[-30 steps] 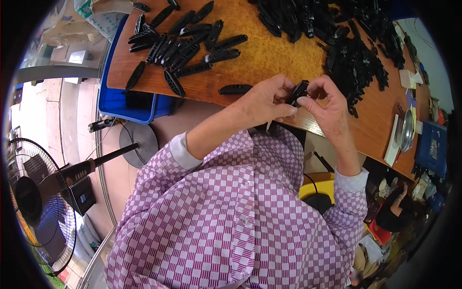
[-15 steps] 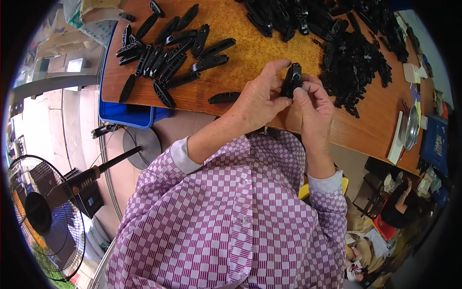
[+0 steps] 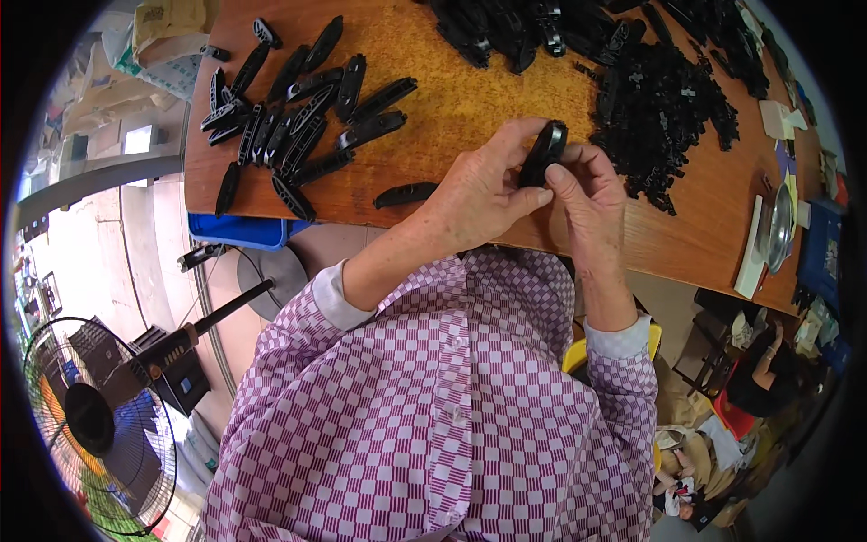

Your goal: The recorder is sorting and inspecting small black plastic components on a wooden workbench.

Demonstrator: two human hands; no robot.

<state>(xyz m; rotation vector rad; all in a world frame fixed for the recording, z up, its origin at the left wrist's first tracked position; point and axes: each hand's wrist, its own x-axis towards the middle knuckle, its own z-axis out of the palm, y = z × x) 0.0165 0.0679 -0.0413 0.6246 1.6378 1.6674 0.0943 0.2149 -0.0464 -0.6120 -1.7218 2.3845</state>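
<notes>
Above the table's near edge I hold a glossy black elongated plastic part (image 3: 545,152) between both hands. My left hand (image 3: 488,185) grips it from the left, the index finger bent over its upper end and the thumb low on it. With thumb and bent fingers my right hand (image 3: 591,190) pinches its lower right side. Whether a smaller piece sits between the right fingertips is hidden. A similar black part (image 3: 405,194) lies near the edge, left of my hands.
Several long black plastic parts (image 3: 307,126) lie scattered on the table's left. A heap of small black pieces (image 3: 664,117) and more long parts (image 3: 488,27) are at right and back. A metal dish (image 3: 775,230) stands far right; a fan (image 3: 90,420) and blue bin (image 3: 239,229) are left.
The black part has turned in my fingers and now shows a smooth curved side. Both hands keep their grip. The whole view has shifted slightly.
</notes>
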